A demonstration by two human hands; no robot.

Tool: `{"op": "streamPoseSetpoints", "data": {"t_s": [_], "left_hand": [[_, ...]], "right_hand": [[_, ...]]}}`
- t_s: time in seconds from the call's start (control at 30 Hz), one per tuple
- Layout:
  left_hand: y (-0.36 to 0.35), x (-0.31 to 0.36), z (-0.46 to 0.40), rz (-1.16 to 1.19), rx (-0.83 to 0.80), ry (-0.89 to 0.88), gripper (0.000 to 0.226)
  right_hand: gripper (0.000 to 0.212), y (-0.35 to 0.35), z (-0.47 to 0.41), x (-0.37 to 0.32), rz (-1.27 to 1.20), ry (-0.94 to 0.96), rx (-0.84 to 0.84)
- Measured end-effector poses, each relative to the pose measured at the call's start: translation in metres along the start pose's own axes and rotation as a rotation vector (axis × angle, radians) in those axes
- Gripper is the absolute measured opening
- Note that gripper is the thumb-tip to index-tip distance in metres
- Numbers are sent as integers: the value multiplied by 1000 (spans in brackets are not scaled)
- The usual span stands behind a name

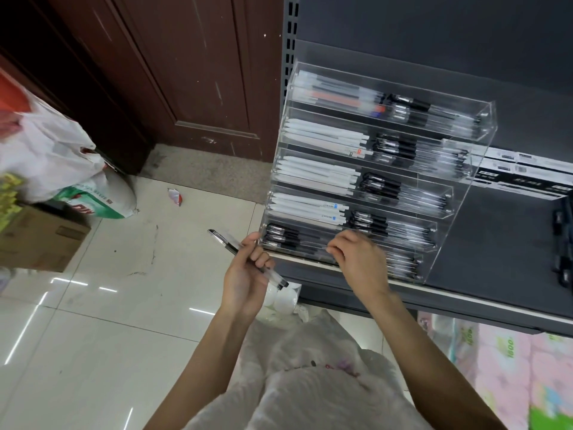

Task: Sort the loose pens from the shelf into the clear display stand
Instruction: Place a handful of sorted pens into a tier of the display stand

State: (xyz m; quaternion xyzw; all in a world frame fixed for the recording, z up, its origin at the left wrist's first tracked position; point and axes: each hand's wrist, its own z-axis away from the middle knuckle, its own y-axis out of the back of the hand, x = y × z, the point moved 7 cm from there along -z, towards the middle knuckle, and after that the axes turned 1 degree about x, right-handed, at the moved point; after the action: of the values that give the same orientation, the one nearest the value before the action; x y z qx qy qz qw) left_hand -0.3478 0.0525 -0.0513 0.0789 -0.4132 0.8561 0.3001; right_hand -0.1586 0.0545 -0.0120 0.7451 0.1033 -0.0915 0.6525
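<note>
One pen [245,257] sits gripped in my left hand [245,274] out over the floor, my right hand [356,256] pinching at the stand [434,243]'s packed bottom row, so a loosened grip could drop it

We see open shelf [496,243] right of the stand [434,193], up to black pens [562,243] at its edge. Its tiers are packed; boxes [524,172] block behind it.
</note>
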Motion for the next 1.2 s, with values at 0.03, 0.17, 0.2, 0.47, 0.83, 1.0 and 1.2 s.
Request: {"op": "streamPoseSetpoints", "data": {"t_s": [0.03,0.17,0.2,0.47,0.83,1.0,1.2], "left_hand": [[0,-1,0,18,-1,15,23],[0,-5,-2,54,0,50,20],[0,-6,-3,58,-2,53,20],[-17,-10,-6,93,-46,34,20],[-35,-21,-8,-269,-115,-20,23],[-14,-9,-8,-135,-23,-14,21],[-6,12,-5,-233,-10,-107,24]], "right_hand": [[5,-4,-2,-2,16,18,-14],[4,-20,-5,-6,89,59,-104],[4,-22,-6,-7,93,60,-131],[21,27,7,-52,-381,20,-151],[9,36,12,-35,-256,14,127],[8,40,15,21,-59,-93,137],[3,9,2,9,53,-24,-32]]}}
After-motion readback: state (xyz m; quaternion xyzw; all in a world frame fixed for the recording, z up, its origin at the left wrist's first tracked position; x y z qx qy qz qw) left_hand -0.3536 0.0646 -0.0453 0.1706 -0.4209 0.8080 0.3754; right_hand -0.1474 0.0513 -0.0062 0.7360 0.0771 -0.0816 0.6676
